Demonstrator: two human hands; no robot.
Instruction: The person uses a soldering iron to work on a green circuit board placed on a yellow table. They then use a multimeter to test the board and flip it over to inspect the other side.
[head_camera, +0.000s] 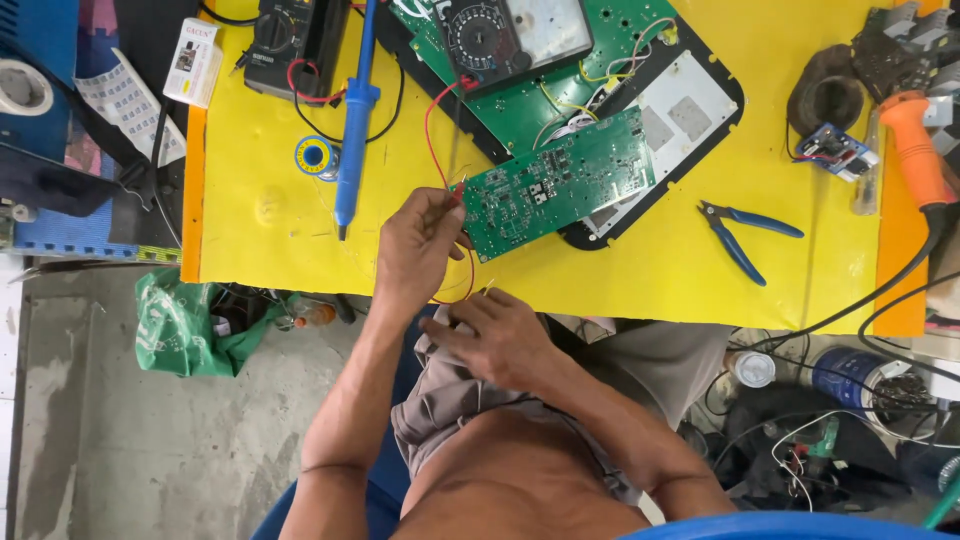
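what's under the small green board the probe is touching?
The small green board lies tilted across the edge of a black appliance panel and the yellow mat. The left hand holds the red probe at its corner. Whatever is directly beneath is covered.

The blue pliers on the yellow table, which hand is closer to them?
Right. The right hand rests at the table's near edge, down-left of the blue pliers. The left hand is farther left, by the green circuit board.

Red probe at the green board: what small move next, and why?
Probably steady the green circuit board with the right hand. The left hand alone presses the red probe at its near corner, while the right hand rests off the yellow table.
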